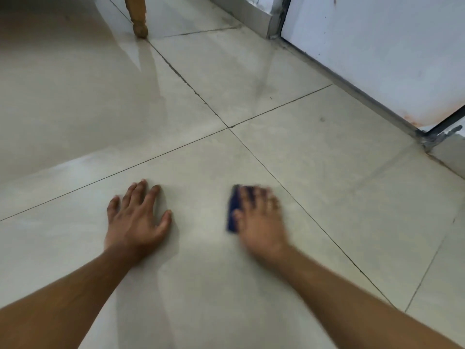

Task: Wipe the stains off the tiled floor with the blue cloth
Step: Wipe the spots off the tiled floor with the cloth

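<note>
We are in the wiping step itself. Our right hand [260,217], in the lower middle of the frame, lies palm-down on a small dark blue cloth [233,210], fingers laid out flat over it and pressing it to the pale beige glossy tiled floor [314,159]; only the cloth's left edge shows from under the hand. The hand and cloth are blurred, which we read as a scrubbing stroke under way. Our left hand [138,217], lower left of centre, rests spread and flat on the same tile, holding nothing, and looks to be bracing our weight.

No clear stain shows on the tile under the cloth. A small dark speck [322,119] sits on the tile toward the right middle, and a greyish smear [261,84] lies upper centre, below the turned wooden furniture leg [137,16]. The next move, we judge, calls for sliding the cloth forward across the grout line toward those marks, with steady downward pressure.
</note>
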